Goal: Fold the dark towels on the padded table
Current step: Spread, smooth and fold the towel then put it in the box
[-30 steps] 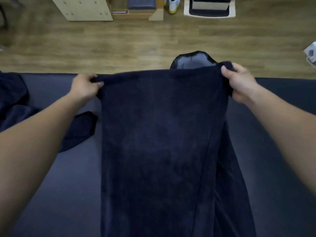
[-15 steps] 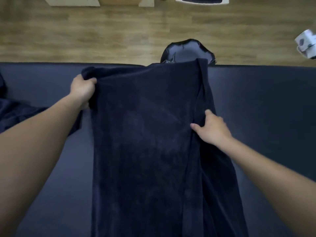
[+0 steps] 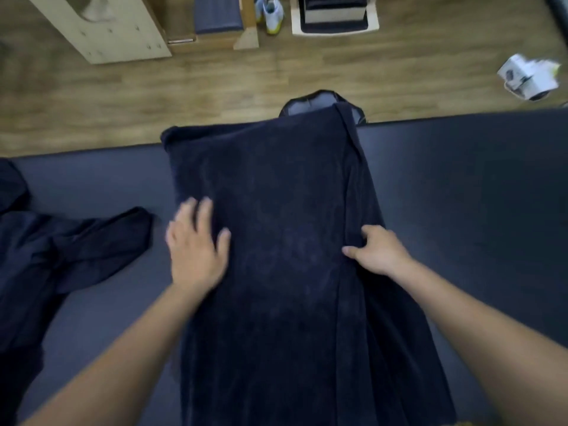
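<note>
Towel (image 3: 282, 241) lies lengthwise down the middle of the frame on the padded table (image 3: 461, 186). Its far end overhangs the table's top edge, half covering a dark shiny seat-like thing (image 3: 310, 101) on the floor side.

Left hand (image 3: 196, 244): fingers spread, flat on the towel's left edge, motion-blurred. Right hand (image 3: 378, 250): fingers curled, looks to be pinching the lengthwise fold at the right edge; can't see the fingertips clearly.

Risks, my read:
- Far end hangs off the edge, so a tug toward the person or a loose fold could let it slide to the floor.
- Right side is doubled unevenly and the under-layer flares out lower right. Fold over that and it comes out skewed.
- Far left corner is rolled over. If it isn't smoothed, a lump gets locked in.
- The flat left palm can drag the pile and bunch it.

Count:
- Hands: 2
- Towels being worked: 1
- Dark heap (image 3: 61, 250) at left of frame: at least 1 more towel, can't separate them
- Shoes (image 3: 270, 13) at top: 2, I think
- White box (image 3: 528, 76) at upper right: 1
</note>
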The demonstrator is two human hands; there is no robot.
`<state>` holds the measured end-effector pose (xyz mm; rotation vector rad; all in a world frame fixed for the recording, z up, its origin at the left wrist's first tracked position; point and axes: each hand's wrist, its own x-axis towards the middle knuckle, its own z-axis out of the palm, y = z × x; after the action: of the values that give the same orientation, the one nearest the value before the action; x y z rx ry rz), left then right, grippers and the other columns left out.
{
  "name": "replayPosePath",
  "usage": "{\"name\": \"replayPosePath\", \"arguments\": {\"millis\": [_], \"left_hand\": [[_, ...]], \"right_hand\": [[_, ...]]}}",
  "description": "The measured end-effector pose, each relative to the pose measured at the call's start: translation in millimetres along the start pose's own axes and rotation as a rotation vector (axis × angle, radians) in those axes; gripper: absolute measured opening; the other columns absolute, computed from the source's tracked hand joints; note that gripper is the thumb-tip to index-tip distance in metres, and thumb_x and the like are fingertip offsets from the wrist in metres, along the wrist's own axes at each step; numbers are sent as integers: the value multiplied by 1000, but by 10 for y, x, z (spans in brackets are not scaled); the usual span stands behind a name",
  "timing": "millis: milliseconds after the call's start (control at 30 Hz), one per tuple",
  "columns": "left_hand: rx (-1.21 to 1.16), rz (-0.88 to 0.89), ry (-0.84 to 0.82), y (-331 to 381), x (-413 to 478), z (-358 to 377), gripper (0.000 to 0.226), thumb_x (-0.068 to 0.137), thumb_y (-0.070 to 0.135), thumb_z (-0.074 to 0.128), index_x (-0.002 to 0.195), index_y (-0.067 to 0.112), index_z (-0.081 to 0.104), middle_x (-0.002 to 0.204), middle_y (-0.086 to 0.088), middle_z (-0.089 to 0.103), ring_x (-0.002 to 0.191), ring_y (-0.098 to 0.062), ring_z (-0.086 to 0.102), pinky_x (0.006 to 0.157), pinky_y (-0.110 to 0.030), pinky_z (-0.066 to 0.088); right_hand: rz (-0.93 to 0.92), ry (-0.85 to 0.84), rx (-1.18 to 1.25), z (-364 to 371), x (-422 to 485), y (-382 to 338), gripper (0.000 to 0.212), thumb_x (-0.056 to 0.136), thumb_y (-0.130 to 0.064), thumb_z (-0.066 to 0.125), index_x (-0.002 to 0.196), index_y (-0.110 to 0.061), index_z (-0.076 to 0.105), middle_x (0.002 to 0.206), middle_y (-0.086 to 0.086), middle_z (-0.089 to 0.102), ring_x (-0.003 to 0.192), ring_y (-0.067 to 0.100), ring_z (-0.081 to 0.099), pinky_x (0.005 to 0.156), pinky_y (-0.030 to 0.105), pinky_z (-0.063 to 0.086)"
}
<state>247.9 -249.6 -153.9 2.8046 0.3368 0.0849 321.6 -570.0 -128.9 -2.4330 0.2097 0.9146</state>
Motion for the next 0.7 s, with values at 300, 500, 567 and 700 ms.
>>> {"name": "replayPosePath", "arguments": {"millis": [300,500,567,700], "left_hand": [[257,39,-351,-42,-468,317,69,94,62,4,156,33,-3,164,-6,-14,149,-23,-22,119,-55,-10],[230,-30,-316,-76,-754,188,68,97,58,15,153,34,-13,162,-10,-21,148,-33,-21,117,-61,-6],[219,-48,-345,-96,-971,191,66,96,58,10,154,34,-10,163,-9,-17,149,-31,-18,118,-61,-3],[158,-110,-404,-173,-1089,239,64,98,59,8,154,33,-11,162,-4,-23,149,-27,-19,120,-58,-2]], "right_hand": [[94,203,212,437,-493,257,68,81,-55,70,134,-21,44,121,-2,60,109,21,59,86,32,50],[63,-49,-124,556,-877,728,28,88,-31,63,113,-22,55,105,-3,67,92,17,63,81,33,56],[44,-150,138,325,-896,839,24,86,-10,62,106,-24,66,107,-7,70,96,12,65,79,19,52],[190,33,710,338,-1092,853,29,87,4,49,96,-17,66,94,0,73,81,12,66,59,14,46]]}}
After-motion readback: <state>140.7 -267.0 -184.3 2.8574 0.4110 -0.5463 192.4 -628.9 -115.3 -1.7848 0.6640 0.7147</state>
